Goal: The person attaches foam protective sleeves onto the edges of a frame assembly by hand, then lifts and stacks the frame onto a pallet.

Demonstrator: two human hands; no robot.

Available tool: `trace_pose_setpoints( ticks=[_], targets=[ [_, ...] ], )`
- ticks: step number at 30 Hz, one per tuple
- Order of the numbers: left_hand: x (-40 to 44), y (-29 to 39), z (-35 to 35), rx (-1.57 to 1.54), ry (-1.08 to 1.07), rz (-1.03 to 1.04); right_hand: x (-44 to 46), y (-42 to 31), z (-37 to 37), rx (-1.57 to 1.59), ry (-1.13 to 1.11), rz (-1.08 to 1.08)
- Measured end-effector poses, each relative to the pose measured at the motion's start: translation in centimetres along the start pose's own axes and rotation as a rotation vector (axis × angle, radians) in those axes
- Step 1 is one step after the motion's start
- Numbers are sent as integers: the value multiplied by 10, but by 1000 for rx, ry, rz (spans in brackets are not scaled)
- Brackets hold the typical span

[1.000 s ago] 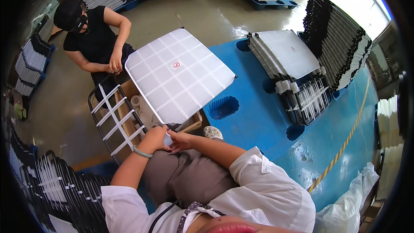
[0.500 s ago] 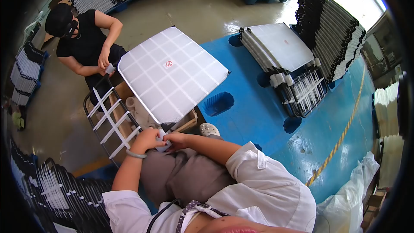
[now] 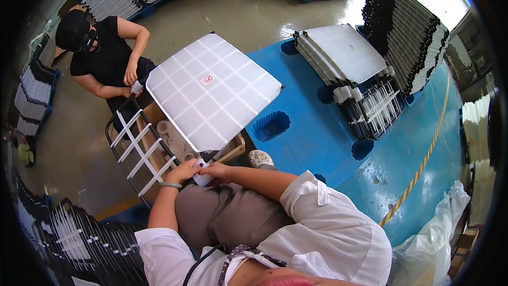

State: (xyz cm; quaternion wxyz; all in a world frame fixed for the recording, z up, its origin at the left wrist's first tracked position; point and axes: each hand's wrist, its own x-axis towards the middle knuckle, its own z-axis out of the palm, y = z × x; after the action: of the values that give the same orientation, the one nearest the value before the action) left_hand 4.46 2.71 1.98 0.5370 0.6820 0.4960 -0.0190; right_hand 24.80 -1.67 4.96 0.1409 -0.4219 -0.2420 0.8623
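Note:
My left hand point(image 3: 185, 171) and my right hand point(image 3: 217, 171) meet above my lap, both closed around a white plastic fitting point(image 3: 202, 180). The fitting sits at the near corner where a white-covered panel point(image 3: 214, 106) joins a black tube frame point(image 3: 126, 166) with crossed white straps. My fingers partly hide it. The panel has a pale grid and a small red round mark, and it lies tilted over an open cardboard box point(image 3: 228, 152). At the far corner of the same frame, a co-worker's hands point(image 3: 132, 82) hold another light-coloured fitting point(image 3: 136, 88).
A blue pallet point(image 3: 301, 111) to the right bears stacked white panels point(image 3: 341, 53) and a bundle of strapped frames point(image 3: 375, 108). Taller frame stacks point(image 3: 402, 32) stand behind. More black frames point(image 3: 90, 243) lean at lower left. Clear plastic sheeting point(image 3: 434, 238) lies at lower right.
My hands stay at the fitting, but my fingers have shifted, and the thumbs now press on its top. The panel and frame look almost unmoved; the view has shifted slightly.

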Motion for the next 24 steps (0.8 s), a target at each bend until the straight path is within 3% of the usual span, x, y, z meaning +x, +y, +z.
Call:
trace_pose_setpoints(
  ticks=[2,5,14,17,20,24],
  targets=[
    [2,-7,2,34,16,22,3,3,-1,2,43,-13],
    [-15,39,-4,161,13,-2,2,2,-3,-23,31,-11],
    [-5,15,5,170,107,90,-1,3,6,-91,97,-65],
    [-17,39,4,221,141,27,25,15,-6,-358,120,-118],
    [-24,51,8,240,253,41,19,12,-9,-339,91,-82],
    [-28,64,5,289,232,34,13,12,-10,-282,96,-124]
  ],
)
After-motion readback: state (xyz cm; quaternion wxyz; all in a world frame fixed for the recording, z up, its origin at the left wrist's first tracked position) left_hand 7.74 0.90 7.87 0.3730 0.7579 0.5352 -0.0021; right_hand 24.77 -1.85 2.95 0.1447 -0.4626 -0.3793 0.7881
